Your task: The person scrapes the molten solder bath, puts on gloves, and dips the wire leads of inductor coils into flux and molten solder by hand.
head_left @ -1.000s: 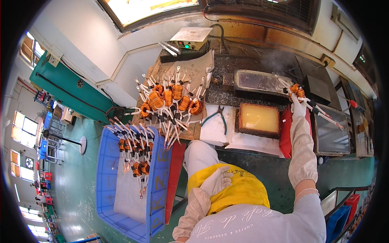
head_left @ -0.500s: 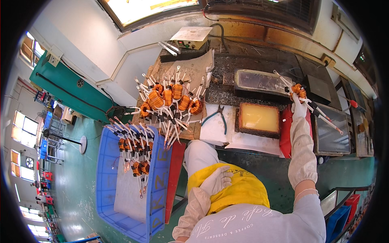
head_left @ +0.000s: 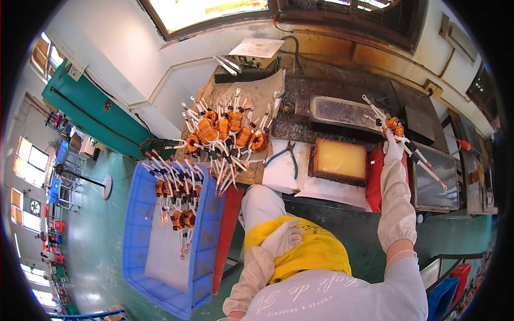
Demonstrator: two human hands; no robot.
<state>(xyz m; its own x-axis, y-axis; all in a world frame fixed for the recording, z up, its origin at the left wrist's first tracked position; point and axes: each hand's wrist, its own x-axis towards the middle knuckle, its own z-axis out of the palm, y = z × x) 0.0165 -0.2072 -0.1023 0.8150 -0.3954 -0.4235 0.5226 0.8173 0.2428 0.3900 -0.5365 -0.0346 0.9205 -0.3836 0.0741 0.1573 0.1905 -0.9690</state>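
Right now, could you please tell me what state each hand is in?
Left hand: loosely open, resting on the yellow cloth, nothing visible in its grip.
Right hand: closed, holding a copper-wound coil.

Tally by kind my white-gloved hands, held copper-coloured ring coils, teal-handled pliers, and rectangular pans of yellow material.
White-gloved left hand and right hand: 2
Held copper-coloured ring coil: 1
Teal-handled pliers: 1
Yellow-filled pan: 1
Total: 5

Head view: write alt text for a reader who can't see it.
The gloved right hand holds a copper-wound coil at the workbench's right side; the left hand rests on yellow cloth. More coils lie heaped on the bench's left and in a blue bin.
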